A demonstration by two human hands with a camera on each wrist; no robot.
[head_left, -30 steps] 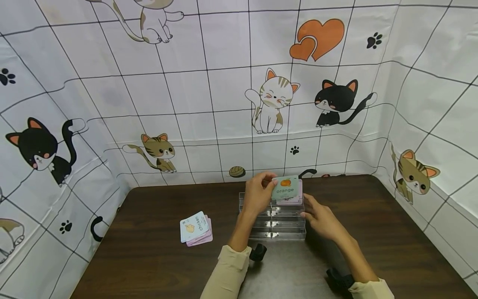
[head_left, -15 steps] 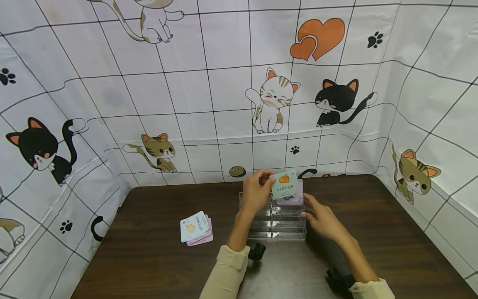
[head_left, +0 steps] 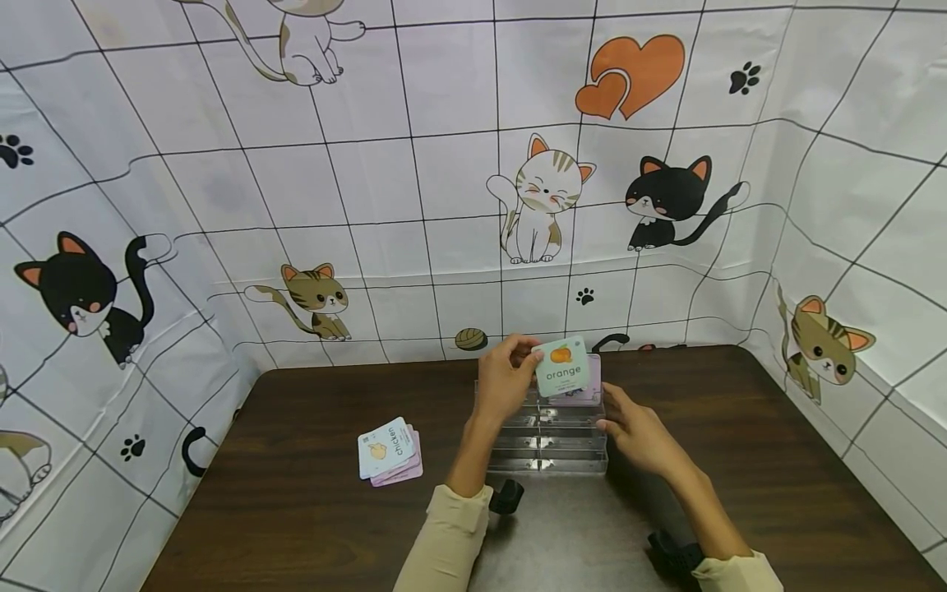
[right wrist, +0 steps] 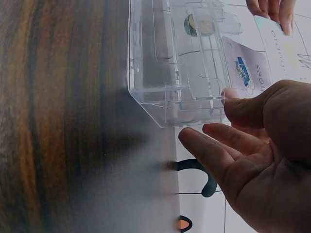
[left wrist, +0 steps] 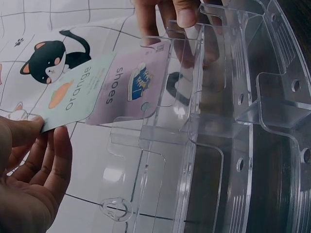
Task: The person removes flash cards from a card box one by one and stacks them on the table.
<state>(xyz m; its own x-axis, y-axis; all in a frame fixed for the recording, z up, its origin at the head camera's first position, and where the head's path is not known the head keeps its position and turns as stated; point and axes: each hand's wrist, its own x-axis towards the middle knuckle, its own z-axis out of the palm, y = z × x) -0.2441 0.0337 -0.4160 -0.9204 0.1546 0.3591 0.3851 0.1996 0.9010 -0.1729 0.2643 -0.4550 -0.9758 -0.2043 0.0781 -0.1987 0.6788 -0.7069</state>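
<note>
Left hand (head_left: 505, 380) pinches "orange" card (head_left: 564, 367), likely mid-transfer and needing steady guidance, as right hand (head_left: 640, 432), loosely spread, flanks clear rack (head_left: 573, 444) at right.

On the table (head_left: 296, 526), the card stack (head_left: 388, 452) lies left of the rack (head_left: 570, 444), the shoes card (left wrist: 129, 87) in its back-right slot.

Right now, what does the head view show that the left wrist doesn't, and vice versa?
Head only: the chicken card lying on pink cards, plus orange hearts on the backdrop.

Left wrist only: the word "shoes", readable on the purple card.

Both: left hand pinching the orange card, purple card behind it, right hand beside the clear rack.
</note>
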